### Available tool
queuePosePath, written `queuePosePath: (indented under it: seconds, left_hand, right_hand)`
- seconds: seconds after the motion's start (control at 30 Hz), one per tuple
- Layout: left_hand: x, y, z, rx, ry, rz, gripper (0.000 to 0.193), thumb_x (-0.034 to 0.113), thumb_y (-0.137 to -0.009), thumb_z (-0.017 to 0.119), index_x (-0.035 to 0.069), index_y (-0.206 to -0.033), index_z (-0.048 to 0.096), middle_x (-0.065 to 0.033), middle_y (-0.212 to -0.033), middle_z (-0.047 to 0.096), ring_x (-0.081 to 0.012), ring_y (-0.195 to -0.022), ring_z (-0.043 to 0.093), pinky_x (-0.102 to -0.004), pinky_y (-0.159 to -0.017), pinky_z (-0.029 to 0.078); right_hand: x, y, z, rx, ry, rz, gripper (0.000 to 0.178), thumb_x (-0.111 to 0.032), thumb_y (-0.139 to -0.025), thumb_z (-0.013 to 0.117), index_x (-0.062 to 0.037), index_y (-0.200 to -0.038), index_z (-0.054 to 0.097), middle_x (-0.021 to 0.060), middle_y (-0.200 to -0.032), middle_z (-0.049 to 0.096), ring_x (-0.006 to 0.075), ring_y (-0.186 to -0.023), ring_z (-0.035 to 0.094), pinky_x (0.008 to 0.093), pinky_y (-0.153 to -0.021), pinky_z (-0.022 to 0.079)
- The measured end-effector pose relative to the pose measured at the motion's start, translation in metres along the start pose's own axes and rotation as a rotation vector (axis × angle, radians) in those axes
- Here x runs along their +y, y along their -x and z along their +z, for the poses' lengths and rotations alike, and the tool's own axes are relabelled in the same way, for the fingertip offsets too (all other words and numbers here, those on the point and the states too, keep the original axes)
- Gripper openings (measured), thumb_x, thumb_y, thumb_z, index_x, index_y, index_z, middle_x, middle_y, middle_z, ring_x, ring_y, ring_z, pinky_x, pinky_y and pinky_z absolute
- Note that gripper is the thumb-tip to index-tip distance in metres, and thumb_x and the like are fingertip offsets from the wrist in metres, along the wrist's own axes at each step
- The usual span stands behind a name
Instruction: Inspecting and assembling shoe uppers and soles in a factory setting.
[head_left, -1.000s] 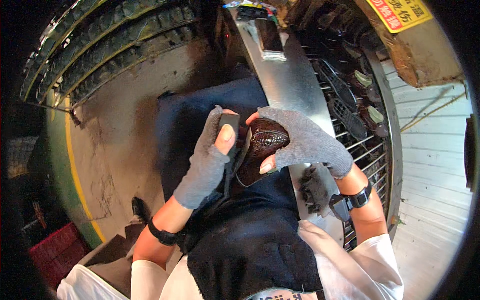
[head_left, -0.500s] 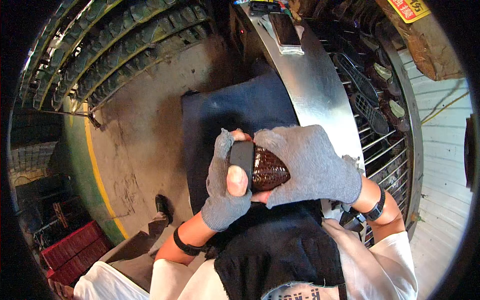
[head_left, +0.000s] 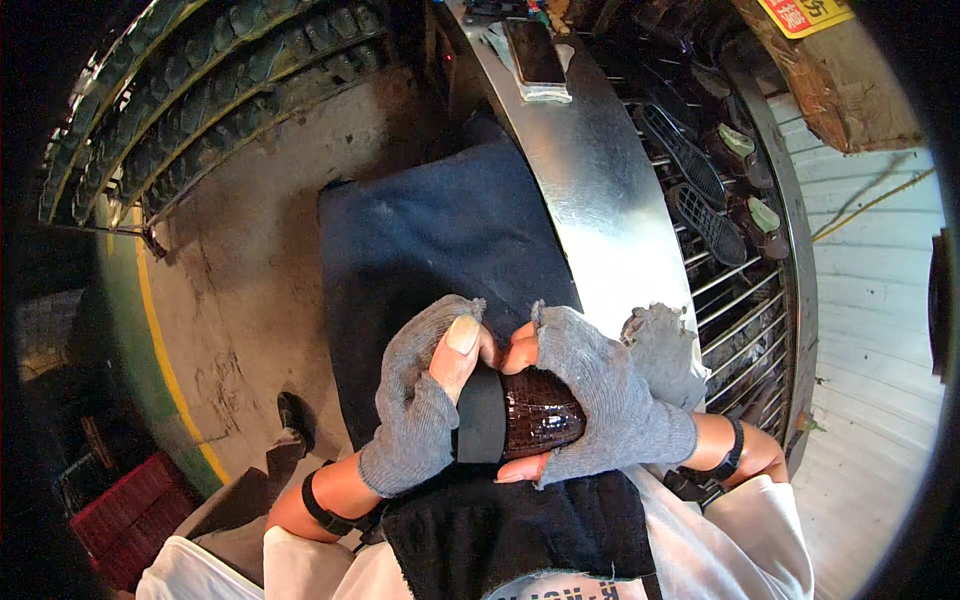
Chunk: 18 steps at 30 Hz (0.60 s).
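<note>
A glossy dark-brown shoe (head_left: 540, 412) with a reptile-scale pattern is held between my hands above my lap. A smooth dark grey part (head_left: 482, 425) adjoins its left side; whether it is sole or lining I cannot tell. My left hand (head_left: 425, 390), in a grey fingerless glove, is closed at the grey part's upper left edge, thumb raised and bent fingers against it. Gloved likewise, my right hand (head_left: 600, 400) wraps round the shoe's rounded right end, fingers above and thumb below.
A dark blue cloth (head_left: 430, 240) lies beyond my hands. The metal bench top (head_left: 610, 190) carries a phone (head_left: 533, 52) on a white cloth and a grey rag (head_left: 665, 350). Shoes and soles (head_left: 705, 220) lie on a barred rack at right. Shoe racks (head_left: 230, 90) stand far left.
My left thumb has left the face of the grey part and risen to its upper edge. The right hand has shifted its grip, its fingers now showing above the shoe. The view has also shifted.
</note>
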<state>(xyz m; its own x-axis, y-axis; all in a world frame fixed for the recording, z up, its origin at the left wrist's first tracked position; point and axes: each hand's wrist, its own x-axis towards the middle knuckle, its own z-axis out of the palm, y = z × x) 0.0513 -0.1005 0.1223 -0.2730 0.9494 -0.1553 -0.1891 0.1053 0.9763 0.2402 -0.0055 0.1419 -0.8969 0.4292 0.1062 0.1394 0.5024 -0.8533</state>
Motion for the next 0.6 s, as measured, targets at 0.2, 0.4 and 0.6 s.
queuePosePath:
  seconds: [0.2, 0.4, 0.6]
  left_hand:
    - [-0.003, 0.005, 0.006, 0.038, 0.262, -0.17, 0.042, 0.034, -0.113, 0.049, 0.003, -0.087, 0.062, -0.0047, -0.085, 0.06, -0.0157, -0.082, 0.056, -0.0338, -0.08, 0.046]
    - [-0.019, 0.02, 0.007, 0.029, 0.27, -0.212, 0.042, 0.039, -0.113, 0.048, 0.003, -0.098, 0.063, -0.0064, -0.095, 0.063, -0.0182, -0.092, 0.059, -0.0346, -0.087, 0.048]
    - [-0.008, 0.008, -0.011, -0.035, 0.232, -0.074, 0.051, 0.04, -0.113, 0.047, 0.001, -0.145, 0.054, -0.0071, -0.132, 0.061, -0.0154, -0.122, 0.056, -0.0349, -0.111, 0.043]
  right_hand:
    - [0.002, 0.002, 0.002, 0.016, -0.002, -0.047, 0.083, -0.052, -0.064, 0.097, -0.0041, -0.124, 0.065, 0.0198, -0.124, 0.061, 0.0467, -0.121, 0.06, 0.055, -0.103, 0.05]
    - [0.006, -0.012, 0.0, 0.066, -0.078, -0.207, 0.074, -0.053, -0.057, 0.101, -0.0061, -0.107, 0.072, 0.0146, -0.103, 0.063, 0.0358, -0.091, 0.063, 0.046, -0.083, 0.05]
    - [0.013, -0.039, -0.003, 0.057, -0.293, -0.17, 0.062, -0.059, -0.083, 0.081, -0.0034, -0.105, 0.066, 0.0176, -0.104, 0.065, 0.0413, -0.097, 0.066, 0.0515, -0.09, 0.051]
